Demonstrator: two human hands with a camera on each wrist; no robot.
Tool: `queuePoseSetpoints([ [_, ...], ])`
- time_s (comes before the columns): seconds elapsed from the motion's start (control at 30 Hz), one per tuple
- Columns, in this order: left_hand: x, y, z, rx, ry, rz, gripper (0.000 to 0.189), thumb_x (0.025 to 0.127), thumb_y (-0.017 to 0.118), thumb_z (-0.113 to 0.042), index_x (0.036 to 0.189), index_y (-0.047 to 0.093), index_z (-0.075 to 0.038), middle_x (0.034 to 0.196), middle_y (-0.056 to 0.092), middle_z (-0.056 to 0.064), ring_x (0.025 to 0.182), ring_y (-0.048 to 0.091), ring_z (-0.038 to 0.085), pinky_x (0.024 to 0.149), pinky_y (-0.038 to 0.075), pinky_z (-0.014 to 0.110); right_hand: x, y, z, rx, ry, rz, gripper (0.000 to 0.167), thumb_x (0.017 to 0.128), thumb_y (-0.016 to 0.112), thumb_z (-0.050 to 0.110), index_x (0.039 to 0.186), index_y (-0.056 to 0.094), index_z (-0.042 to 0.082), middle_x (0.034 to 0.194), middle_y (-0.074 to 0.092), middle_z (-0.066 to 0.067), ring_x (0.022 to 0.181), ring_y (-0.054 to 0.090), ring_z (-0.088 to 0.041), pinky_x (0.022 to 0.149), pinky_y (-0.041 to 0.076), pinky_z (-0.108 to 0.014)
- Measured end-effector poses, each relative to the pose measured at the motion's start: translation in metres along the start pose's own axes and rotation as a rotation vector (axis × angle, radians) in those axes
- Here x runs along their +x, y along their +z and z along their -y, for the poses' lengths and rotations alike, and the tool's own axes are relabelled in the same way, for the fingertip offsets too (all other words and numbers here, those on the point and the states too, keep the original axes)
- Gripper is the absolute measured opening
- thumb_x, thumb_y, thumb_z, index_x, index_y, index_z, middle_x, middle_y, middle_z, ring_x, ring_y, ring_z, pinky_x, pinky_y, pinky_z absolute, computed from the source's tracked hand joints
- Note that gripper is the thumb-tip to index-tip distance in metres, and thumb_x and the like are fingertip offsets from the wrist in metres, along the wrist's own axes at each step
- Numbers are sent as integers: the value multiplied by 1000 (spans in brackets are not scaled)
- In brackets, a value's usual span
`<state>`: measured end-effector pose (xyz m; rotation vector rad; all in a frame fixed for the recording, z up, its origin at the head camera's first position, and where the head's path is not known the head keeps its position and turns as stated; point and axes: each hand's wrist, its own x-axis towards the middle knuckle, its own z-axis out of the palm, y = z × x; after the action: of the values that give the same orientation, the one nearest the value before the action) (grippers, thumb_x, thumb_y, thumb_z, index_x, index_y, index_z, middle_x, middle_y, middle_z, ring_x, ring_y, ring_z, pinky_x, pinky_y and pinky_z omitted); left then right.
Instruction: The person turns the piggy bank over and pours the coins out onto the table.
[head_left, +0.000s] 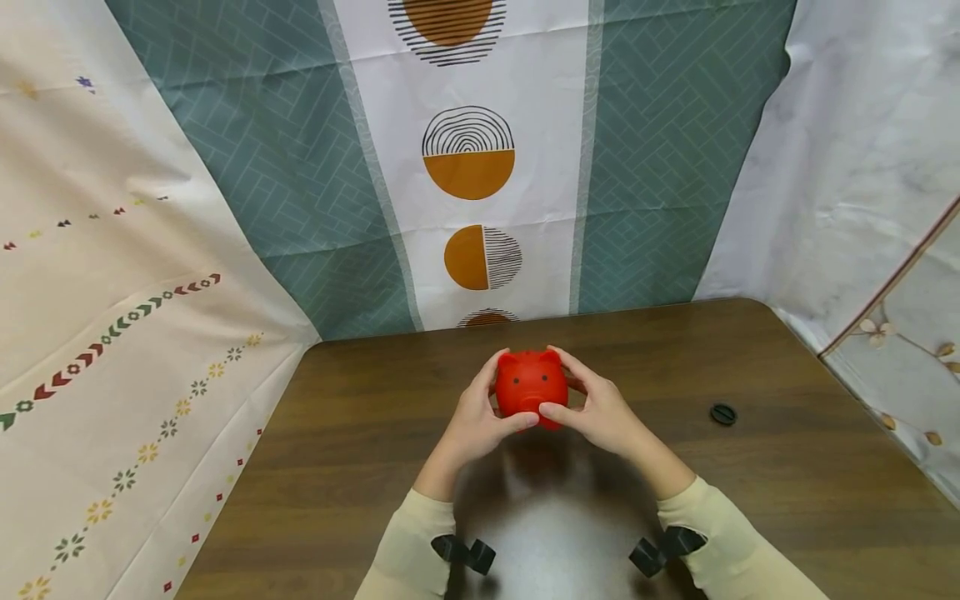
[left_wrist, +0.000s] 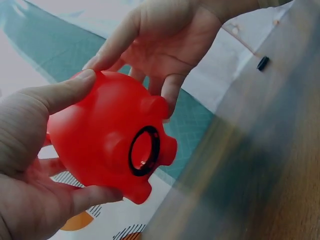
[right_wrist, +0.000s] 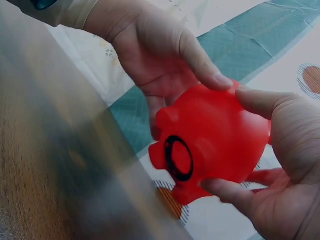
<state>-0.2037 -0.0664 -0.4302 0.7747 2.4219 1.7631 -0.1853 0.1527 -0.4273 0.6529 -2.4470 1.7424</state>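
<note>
A red piggy bank (head_left: 531,383) is held up above the table between both hands, its face with two dark eyes toward the head camera. My left hand (head_left: 476,417) grips its left side, the thumb near the snout. From the other side my right hand (head_left: 600,408) holds it, thumb also by the snout. Both wrist views show the underside, with short feet around a round hole rimmed by a black ring (right_wrist: 179,158); in the left wrist view the red inside shows through it. A black plug (head_left: 723,414) with a ridge across it lies on the table, apart from both hands.
The brown wooden table (head_left: 360,467) reflects light near its front. Behind it hangs a green and white cloth (head_left: 540,167) with orange circles. Patterned white cloth (head_left: 187,292) borders the left side, and a marbled cloth (head_left: 862,167) the right.
</note>
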Motion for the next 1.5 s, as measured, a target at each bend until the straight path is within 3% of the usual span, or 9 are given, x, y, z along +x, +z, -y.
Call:
queuePoseSetpoints([
  [0.2, -1, -2, 1, 4, -52, 16, 86, 78, 81, -31, 147, 30, -34, 133, 50, -9, 115, 52, 19, 83, 55, 35, 1, 0, -7, -11, 38, 23, 76, 84, 75, 33, 148, 35, 26, 139, 49, -8, 122, 49, -40, 78, 57, -41],
  [0.4, 1, 0, -4, 25, 108, -63, 90, 75, 84, -25, 147, 30, -34, 146, 37, -11, 123, 47, 20, 83, 55, 38, 2, 1, -7, -73, -156, -70, 82, 80, 80, 25, 149, 36, 27, 148, 41, -2, 126, 47, -32, 75, 57, -41],
  [0.63, -2, 2, 3, 47, -102, 5, 84, 78, 80, -35, 146, 31, -23, 130, 52, -4, 110, 55, 21, 81, 56, 34, -1, 0, 0, -66, 4, 63, 77, 87, 72, 27, 151, 30, 13, 138, 49, -12, 119, 52, -41, 80, 56, -39],
  [0.93, -2, 2, 3, 30, -156, 33, 85, 78, 79, -37, 146, 31, -18, 127, 55, -1, 108, 57, 22, 82, 55, 37, 0, 0, -10, -31, 79, 99, 79, 87, 72, 32, 151, 29, 16, 140, 48, -9, 121, 49, -39, 80, 56, -40],
  [1.03, -1, 3, 2, 28, -113, 28, 84, 78, 80, -34, 146, 31, -21, 129, 53, -3, 109, 56, 21, 84, 54, 36, 0, -1, -10, -29, 54, 80, 78, 86, 73, 30, 151, 30, 19, 141, 47, -8, 122, 49, -38, 79, 57, -39],
  [1.2, 1, 4, -4, 6, 54, -51, 91, 76, 83, -27, 148, 28, -29, 144, 39, -8, 121, 49, 20, 86, 54, 38, 1, -1, -7, -60, -125, -59, 80, 81, 79, 24, 149, 35, 24, 148, 41, -3, 127, 47, -33, 78, 57, -39],
  [1.27, 0, 4, -10, -3, 31, -56, 90, 77, 82, -27, 148, 27, -27, 144, 40, -7, 120, 50, 21, 84, 55, 37, 2, -1, -7, -51, -123, -74, 78, 82, 78, 24, 148, 36, 23, 146, 42, -4, 126, 47, -34, 78, 57, -39],
  [1.4, -4, 4, -23, -20, -110, -9, 85, 81, 78, -24, 148, 27, -17, 133, 50, 3, 110, 56, 25, 81, 56, 35, 1, 0, -11, -29, -2, -22, 74, 85, 74, 28, 149, 37, 18, 139, 50, -10, 121, 49, -43, 78, 57, -42],
  [1.5, -7, 3, -31, -30, -145, 12, 83, 83, 76, -19, 148, 26, -10, 132, 51, 10, 107, 58, 30, 79, 57, 37, 1, 0, -14, -30, 35, 0, 75, 86, 73, 30, 149, 36, 17, 140, 49, -11, 122, 48, -46, 81, 55, -46],
])
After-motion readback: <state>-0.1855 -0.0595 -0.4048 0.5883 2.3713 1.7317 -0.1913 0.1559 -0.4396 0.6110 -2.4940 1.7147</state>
